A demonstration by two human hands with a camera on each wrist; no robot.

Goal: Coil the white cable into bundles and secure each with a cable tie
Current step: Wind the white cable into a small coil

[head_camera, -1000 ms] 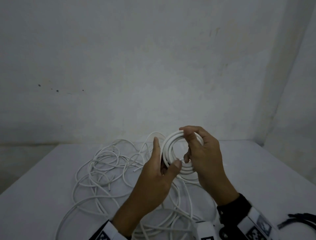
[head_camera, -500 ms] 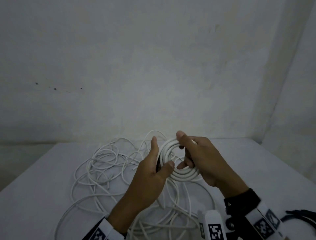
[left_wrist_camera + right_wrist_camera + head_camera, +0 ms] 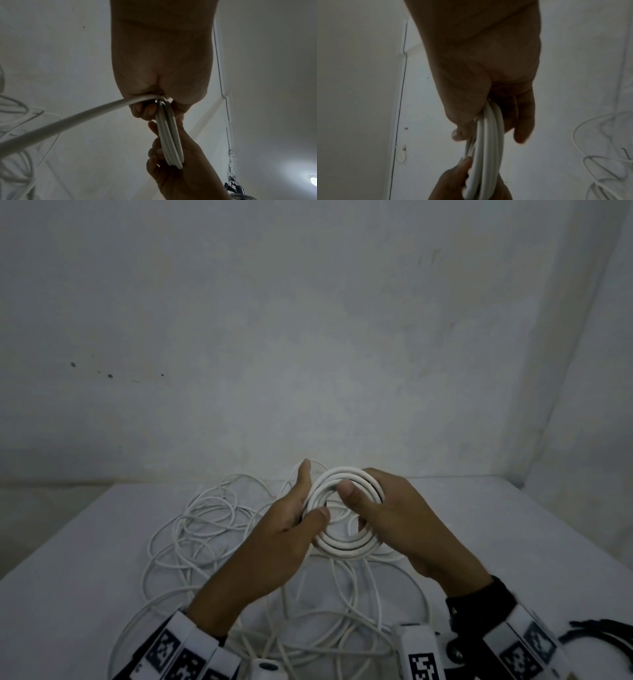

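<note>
The left hand [image 3: 291, 529] reaches forward from the lower left above the table [image 3: 513, 525], palm turned inward, index finger stretched up along the left edge of the coil [image 3: 346, 546] and thumb pressed across the front of its turns, so the loops are pinched between thumb and fingers. In the left wrist view the fingertips [image 3: 145, 109] curl under the stacked strands [image 3: 169, 135], and one strand [image 3: 68, 120] leaves the grip and runs off to the lower left, blurred. The right hand [image 3: 397, 518] comes in from the lower right, its back toward the camera, thumb laid over the inner upper turns and the other fingers wrapped behind the right side of the ring. The right wrist view shows that hand [image 3: 488, 81] closed around the bundle [image 3: 486, 142], thumb on one face, fingers on the other.

The coil is a small, tight ring of several white turns, held just above the table between both hands, roughly upright and facing the camera. Beneath and to the left of it the loose cable [image 3: 205, 529] sprawls in thin overlapping loops over the white table, running toward the near edge
</note>
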